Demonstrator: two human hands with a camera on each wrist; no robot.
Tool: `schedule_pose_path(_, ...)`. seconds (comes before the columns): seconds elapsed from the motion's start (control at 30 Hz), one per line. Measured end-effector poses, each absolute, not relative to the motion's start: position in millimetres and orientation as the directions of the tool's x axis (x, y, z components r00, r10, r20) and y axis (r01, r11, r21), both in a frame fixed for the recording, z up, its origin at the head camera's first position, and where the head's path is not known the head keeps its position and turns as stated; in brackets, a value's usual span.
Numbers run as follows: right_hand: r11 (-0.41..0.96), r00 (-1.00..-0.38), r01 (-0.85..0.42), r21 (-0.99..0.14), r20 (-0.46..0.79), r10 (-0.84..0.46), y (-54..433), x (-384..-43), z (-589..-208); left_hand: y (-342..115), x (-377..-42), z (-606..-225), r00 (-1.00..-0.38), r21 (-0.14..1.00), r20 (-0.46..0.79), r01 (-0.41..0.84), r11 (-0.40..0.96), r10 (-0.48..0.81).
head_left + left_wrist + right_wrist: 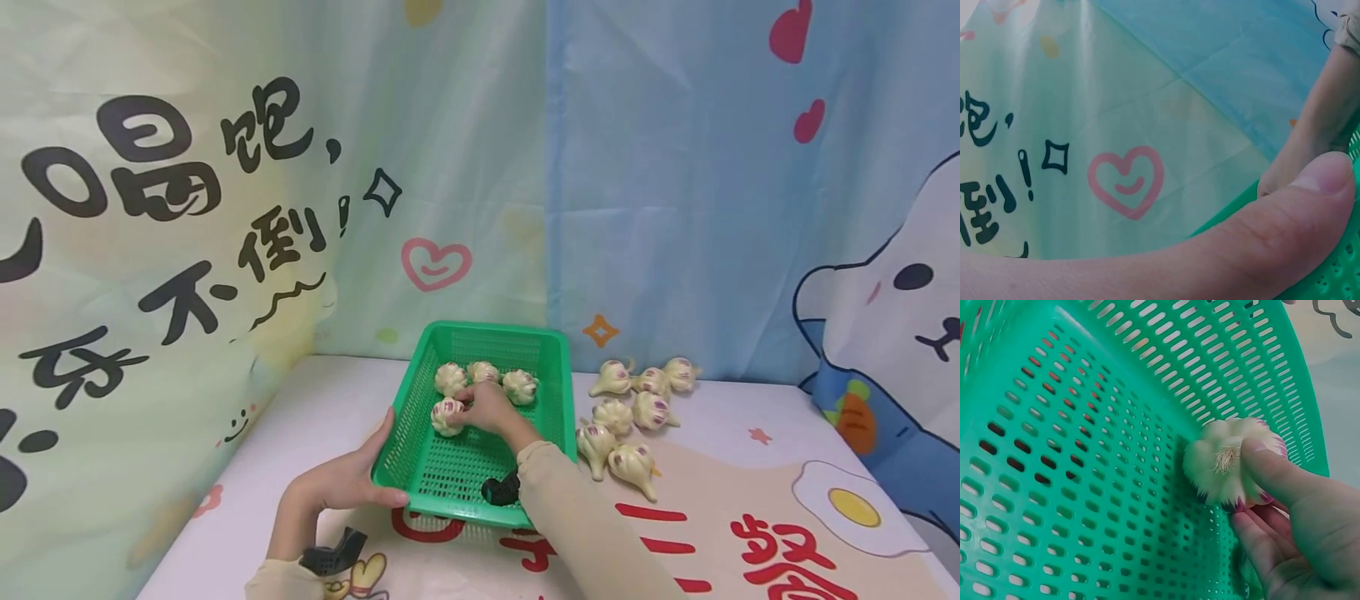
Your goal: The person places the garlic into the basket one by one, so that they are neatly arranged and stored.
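Note:
A green plastic basket (pixel 566 358) with slotted walls stands on the table. My left hand (pixel 348 475) holds its near left corner, thumb on the front rim and fingers along the outer left wall. In the left wrist view the thumb (pixel 1297 219) lies over the green edge. Inside the basket, my right hand (pixel 491 408) pinches a garlic bulb (pixel 1222 462) between thumb and fingertips, its root end facing the wrist camera. That bulb is close to the basket's left wall. Behind it sit three more bulbs, one garlic bulb (pixel 520 387) at their right.
Right of the basket several garlic bulbs lie on the table, among them a near garlic bulb (pixel 633 467) and a far garlic bulb (pixel 681 374). A printed cloth (pixel 735 500) covers the table. Printed curtains (pixel 487 167) hang behind and at the left.

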State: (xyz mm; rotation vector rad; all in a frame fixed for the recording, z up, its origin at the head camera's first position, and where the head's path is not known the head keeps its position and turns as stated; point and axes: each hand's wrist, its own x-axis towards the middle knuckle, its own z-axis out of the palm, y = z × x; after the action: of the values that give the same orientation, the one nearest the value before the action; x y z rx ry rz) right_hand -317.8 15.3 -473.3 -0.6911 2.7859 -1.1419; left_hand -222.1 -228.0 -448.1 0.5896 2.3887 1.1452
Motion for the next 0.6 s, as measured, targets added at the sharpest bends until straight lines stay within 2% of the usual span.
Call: schedule_pose_path(0.6,0.622,-0.904,-0.377,-0.686,0.126,-0.409,12.9,-319.8,-477.4,-230.9,-222.3,-447.8,-0.815,0.797,-0.172,0.214,0.564,0.553)
